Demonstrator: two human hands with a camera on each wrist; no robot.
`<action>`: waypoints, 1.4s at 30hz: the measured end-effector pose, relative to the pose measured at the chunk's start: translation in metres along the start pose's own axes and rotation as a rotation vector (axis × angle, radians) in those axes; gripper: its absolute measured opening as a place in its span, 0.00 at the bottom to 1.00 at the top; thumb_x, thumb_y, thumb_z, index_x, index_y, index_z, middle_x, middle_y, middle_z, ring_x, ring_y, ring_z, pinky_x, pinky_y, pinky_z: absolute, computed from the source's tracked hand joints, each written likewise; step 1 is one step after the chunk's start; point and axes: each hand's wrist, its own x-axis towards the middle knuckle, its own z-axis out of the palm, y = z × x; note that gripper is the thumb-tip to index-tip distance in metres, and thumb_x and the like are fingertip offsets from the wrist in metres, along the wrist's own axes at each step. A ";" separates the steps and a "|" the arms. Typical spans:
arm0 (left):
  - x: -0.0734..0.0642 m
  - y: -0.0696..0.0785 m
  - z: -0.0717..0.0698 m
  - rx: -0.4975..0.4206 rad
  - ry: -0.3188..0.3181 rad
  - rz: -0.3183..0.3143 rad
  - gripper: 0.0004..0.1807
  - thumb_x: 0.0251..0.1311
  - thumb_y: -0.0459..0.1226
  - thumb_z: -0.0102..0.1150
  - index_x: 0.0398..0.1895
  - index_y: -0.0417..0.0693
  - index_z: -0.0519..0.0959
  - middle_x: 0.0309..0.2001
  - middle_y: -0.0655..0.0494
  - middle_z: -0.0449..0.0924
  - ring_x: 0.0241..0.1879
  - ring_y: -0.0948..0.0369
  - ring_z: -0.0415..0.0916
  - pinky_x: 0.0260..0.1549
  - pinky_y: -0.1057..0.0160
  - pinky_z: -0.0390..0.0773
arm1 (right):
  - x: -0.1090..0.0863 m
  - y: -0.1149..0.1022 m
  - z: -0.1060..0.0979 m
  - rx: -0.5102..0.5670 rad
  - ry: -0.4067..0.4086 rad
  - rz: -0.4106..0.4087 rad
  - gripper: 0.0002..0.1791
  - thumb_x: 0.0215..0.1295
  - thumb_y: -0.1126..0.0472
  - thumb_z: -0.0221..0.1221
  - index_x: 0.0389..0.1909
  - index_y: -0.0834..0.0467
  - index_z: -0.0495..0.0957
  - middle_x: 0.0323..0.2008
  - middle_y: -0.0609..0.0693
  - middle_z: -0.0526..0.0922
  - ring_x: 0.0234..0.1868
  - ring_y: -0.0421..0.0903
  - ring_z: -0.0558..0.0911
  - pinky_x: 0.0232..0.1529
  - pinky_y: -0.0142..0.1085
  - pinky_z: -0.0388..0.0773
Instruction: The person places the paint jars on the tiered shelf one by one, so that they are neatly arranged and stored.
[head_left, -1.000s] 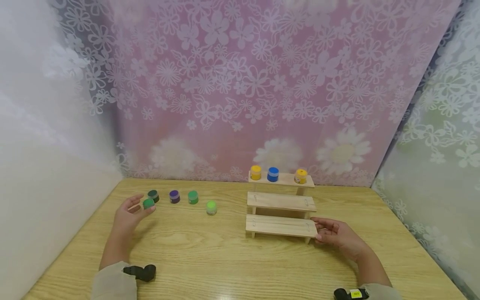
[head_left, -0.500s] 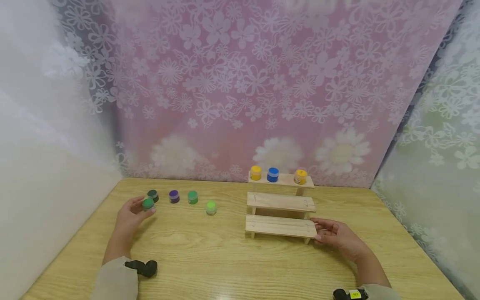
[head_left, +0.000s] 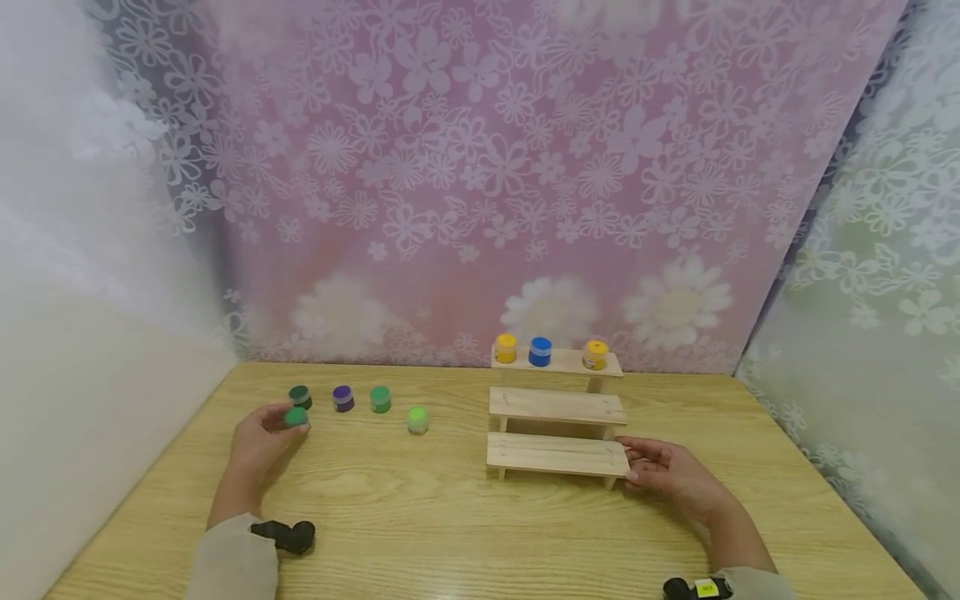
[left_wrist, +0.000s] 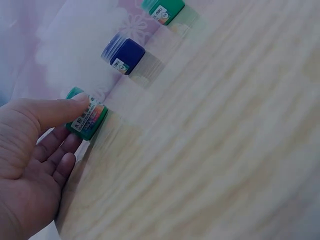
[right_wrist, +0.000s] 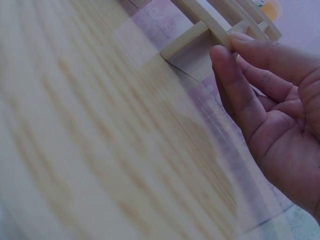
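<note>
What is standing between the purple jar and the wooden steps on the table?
From the purple jar to the wooden steps, the head view shows a green jar, then a lime jar.

Left hand (head_left: 258,438), loose around the green jar (head_left: 296,417) earlier, now in a pinch on it.

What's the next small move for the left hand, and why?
Probably lift the green jar toward the wooden stand, clear of the dark green jar just behind it. The left hand pinches it, the right hand grips the stand's near end, and the top step bears a blue jar and two yellow jars, so the stand seems the likely destination.
</note>
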 end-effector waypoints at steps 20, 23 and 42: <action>-0.016 0.016 0.007 -0.070 0.008 -0.024 0.39 0.52 0.51 0.72 0.64 0.41 0.73 0.59 0.39 0.74 0.58 0.47 0.70 0.61 0.48 0.68 | 0.000 0.002 -0.001 -0.006 -0.001 0.002 0.36 0.68 0.72 0.56 0.69 0.80 0.48 0.52 0.54 0.78 0.46 0.42 0.81 0.47 0.39 0.82; -0.017 0.020 0.009 -0.066 0.021 0.027 0.38 0.54 0.51 0.71 0.64 0.41 0.73 0.59 0.39 0.74 0.57 0.49 0.72 0.55 0.57 0.75 | 0.000 0.001 -0.001 -0.015 0.012 0.013 0.37 0.68 0.71 0.58 0.69 0.79 0.49 0.52 0.53 0.78 0.46 0.42 0.81 0.47 0.39 0.82; -0.019 0.061 0.031 -0.064 -0.038 0.258 0.30 0.53 0.46 0.73 0.58 0.43 0.79 0.51 0.47 0.78 0.45 0.66 0.76 0.43 0.71 0.79 | 0.000 0.004 -0.002 -0.027 0.029 0.019 0.37 0.67 0.71 0.58 0.69 0.79 0.49 0.51 0.52 0.78 0.48 0.42 0.81 0.48 0.40 0.82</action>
